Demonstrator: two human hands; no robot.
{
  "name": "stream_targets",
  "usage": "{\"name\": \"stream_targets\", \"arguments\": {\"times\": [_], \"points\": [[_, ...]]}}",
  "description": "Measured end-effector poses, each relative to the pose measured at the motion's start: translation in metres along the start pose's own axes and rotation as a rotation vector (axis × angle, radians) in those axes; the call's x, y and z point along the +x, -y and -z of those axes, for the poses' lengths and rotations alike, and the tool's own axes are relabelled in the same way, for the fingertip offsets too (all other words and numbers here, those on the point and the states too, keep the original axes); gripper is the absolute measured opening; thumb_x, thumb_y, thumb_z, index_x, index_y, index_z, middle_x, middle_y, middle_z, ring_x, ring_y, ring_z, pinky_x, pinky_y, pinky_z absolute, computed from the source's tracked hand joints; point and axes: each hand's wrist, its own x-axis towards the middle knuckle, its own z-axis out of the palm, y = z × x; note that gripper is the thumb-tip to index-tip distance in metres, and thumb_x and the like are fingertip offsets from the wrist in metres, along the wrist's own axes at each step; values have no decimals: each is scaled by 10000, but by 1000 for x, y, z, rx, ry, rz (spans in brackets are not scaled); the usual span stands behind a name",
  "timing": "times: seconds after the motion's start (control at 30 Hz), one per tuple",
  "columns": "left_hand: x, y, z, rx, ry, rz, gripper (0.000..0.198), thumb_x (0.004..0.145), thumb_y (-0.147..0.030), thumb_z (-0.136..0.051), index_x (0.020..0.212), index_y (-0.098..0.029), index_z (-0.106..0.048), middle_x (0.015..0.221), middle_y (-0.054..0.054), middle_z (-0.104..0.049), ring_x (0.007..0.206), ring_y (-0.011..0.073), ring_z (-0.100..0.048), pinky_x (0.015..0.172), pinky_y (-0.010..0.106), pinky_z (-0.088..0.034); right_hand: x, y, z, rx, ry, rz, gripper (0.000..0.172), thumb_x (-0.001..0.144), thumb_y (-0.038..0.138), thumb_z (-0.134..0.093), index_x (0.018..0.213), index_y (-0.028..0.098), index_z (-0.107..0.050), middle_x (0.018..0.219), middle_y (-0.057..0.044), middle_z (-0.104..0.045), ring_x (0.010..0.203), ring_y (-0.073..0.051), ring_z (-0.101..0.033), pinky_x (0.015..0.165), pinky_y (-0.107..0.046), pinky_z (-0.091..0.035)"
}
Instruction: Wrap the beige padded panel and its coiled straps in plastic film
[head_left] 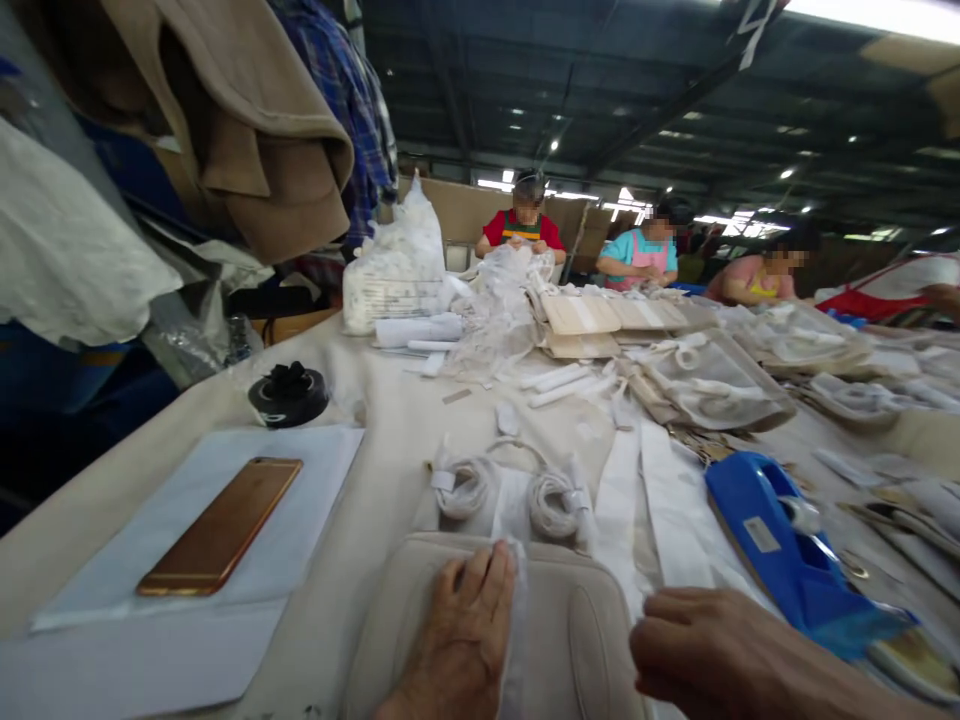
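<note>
A pale beige bag (pixel 397 610) lies flat in front of me, with a white strip (pixel 517 640) running down its middle. My left hand (pixel 472 620) rests flat on the bag, its fingers stretched forward along the strip's edge. To the right, my right hand (pixel 697 635) hovers by the bag's side with curled fingers; whatever it may hold is hidden. Beyond the bag's far edge sit two wrapped coils of strap, a left coil (pixel 466 488) and a right coil (pixel 553 503), with a thin handle loop (pixel 517 445) between them.
A blue tape dispenser (pixel 772 550) stands at the right. On the left, a phone (pixel 221 525) lies on white sheets (pixel 315 480), near a black tape roll (pixel 289 395). Wrapped bags (pixel 712 380) and plastic fill the far table. Several co-workers sit behind it; clothes (pixel 255 130) hang upper left.
</note>
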Motion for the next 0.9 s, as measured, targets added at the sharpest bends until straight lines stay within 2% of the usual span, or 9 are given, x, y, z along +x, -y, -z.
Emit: {"name": "stream_targets", "arguments": {"times": [0.1, 0.2, 0.3, 0.43, 0.5, 0.63, 0.73, 0.83, 0.9], "points": [[0, -1, 3, 48, -135, -16, 617, 727, -146, -423, 1340, -79, -446, 1389, 113, -478, 1206, 253, -402, 934, 393, -321, 64, 4, 13, -14, 216, 46, 145, 872, 173, -552, 742, 215, -603, 738, 7, -670, 689, -124, -633, 581, -215, -382], [4, -1, 0, 91, -259, -20, 525, 757, -142, -420, 1270, -94, -521, 1309, 95, -551, 1163, 244, -406, 908, 389, -298, 110, -15, 4, -125, 292, 55, 149, 873, 180, -538, 760, 172, -634, 766, -42, -683, 731, -163, -636, 602, -247, -355], [7, -1, -7, 114, -343, 18, 411, 842, -128, -376, 1197, -131, -582, 1232, 60, -601, 1124, 221, -416, 894, 387, -281, 138, -33, -7, -221, 319, 60, 150, 873, 190, -530, 802, 160, -659, 816, -64, -697, 769, -179, -647, 618, -254, -351], [8, -2, -20, 141, -391, 40, 361, 940, -272, -343, 1174, -188, -604, 1247, 46, -582, 1118, 205, -417, 885, 371, -297, 156, -42, -13, -303, 344, 52, 156, 873, 212, -535, 847, 160, -679, 855, -80, -707, 797, -196, -660, 617, -261, -352], [7, -2, -27, 163, -391, 27, 348, 935, -290, -374, 1187, -206, -599, 1313, 54, -536, 1133, 204, -415, 885, 358, -312, 162, -44, -15, -300, 359, 39, 155, 867, 230, -552, 853, 162, -691, 860, -83, -712, 807, -199, -664, 615, -261, -349], [4, -4, -41, 177, -486, 46, 314, 896, -256, -441, 1146, -209, -626, 1364, 80, -493, 1161, 215, -423, 875, 353, -337, 172, -48, -20, -259, 387, -30, 136, 828, 271, -620, 836, 180, -721, 825, -72, -727, 792, -197, -672, 571, -251, -328], [1, -4, -48, 198, -451, 31, 359, 870, -284, -482, 1205, -219, -594, 1343, 81, -517, 1222, 232, -405, 906, 346, -340, 181, -49, -24, -231, 375, -120, 142, 749, 334, -708, 788, 201, -737, 745, -44, -725, 726, -183, -668, 510, -237, -305], [0, -4, -50, 198, -383, 48, 398, 871, -287, -489, 1260, -226, -551, 1308, 87, -544, 1229, 239, -409, 924, 346, -336, 188, -55, -27, -194, 335, -179, 236, 637, 406, -790, 753, 209, -732, 708, -21, -709, 696, -174, -652, 503, -221, -324], [0, -4, -48, 182, -379, 54, 375, 886, -272, -469, 1246, -218, -560, 1294, 95, -549, 1204, 242, -425, 916, 352, -335, 191, -64, -27, -186, 277, -225, 398, 551, 457, -832, 814, 180, -718, 743, -41, -703, 708, -195, -643, 524, -227, -351]]}}
